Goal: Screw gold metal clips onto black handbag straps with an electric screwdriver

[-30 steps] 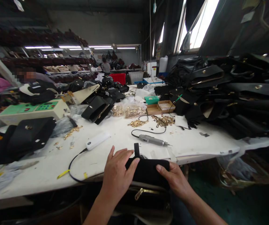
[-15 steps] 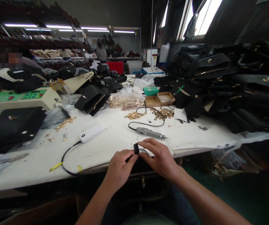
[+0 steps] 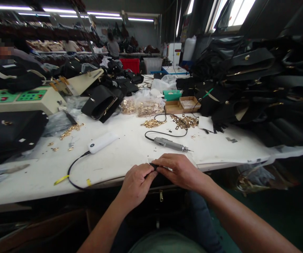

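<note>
Strap (image 3: 154,166), black, pinched by left hand (image 3: 137,182) and right hand (image 3: 180,170) at counter's (image 3: 106,172) near edge; even pressure should prevent twisting.

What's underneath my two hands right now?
A bit of black strip shows between your left hand and right hand, with a gold metal pull below. The hands cover whatever lies directly beneath them.

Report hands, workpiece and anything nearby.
Left hand, right hand: both pinching narrow black strap, mostly hidden. Grey cylindrical power tool beyond hands, on white table.
</note>
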Tool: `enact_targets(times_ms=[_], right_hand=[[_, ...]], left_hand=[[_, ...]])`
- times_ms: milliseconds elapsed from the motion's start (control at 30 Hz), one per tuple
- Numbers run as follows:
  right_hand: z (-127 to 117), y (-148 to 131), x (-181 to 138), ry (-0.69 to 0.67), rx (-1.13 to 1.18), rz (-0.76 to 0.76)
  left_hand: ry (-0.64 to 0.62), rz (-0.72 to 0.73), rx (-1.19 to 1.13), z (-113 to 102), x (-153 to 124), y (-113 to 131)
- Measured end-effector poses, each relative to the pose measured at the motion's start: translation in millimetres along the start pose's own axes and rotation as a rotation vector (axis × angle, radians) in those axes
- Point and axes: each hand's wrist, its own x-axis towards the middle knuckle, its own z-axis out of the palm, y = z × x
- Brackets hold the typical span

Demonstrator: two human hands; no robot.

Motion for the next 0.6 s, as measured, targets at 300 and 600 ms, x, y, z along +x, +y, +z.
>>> enact_targets(times_ms=[300,600], right_hand=[[3,2,-3,0.014,0.090,0.012],[-11,8,5,-0.099,0.138,0.009]], left_hand=[[-0.035,0.029,0.013,1,0,-5],[-0.047,0.075,0.060,5,-1,-5]])
